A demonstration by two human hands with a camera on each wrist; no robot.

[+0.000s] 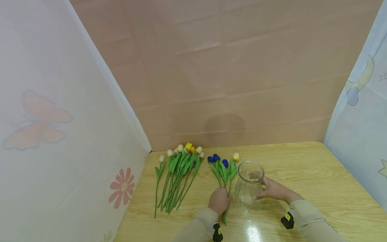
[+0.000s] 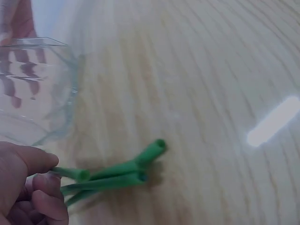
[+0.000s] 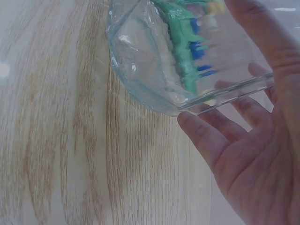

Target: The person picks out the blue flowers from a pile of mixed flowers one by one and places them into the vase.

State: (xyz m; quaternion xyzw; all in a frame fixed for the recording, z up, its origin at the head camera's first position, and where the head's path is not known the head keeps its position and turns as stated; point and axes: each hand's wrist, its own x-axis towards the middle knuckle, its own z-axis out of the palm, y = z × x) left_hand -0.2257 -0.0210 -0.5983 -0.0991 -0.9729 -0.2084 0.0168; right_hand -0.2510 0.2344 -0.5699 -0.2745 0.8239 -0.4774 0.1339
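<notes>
My left hand [image 1: 219,201] holds the green stems [image 2: 112,180] of a few artificial tulips low down, their cut ends poking out below the fist. Several blue tulips [image 1: 216,157] and one yellow-and-white tulip [image 1: 236,157] make up this group, heads pointing to the back of the table. Just right of them is a clear glass vase [image 1: 245,193] with a round rim and faceted sides. Around its right side curves my right hand [image 1: 273,189], thumb in front and fingers behind, seen through the glass. Whether the vase's base touches the table is hard to tell.
Left of the hands lies a bunch of artificial tulips [image 1: 178,178] in white, yellow, orange and pink. A single white tulip [image 1: 161,159] lies apart at its left. The wooden table [image 1: 305,168] is bounded by a brown back sheet [image 1: 193,84] and printed side sheets.
</notes>
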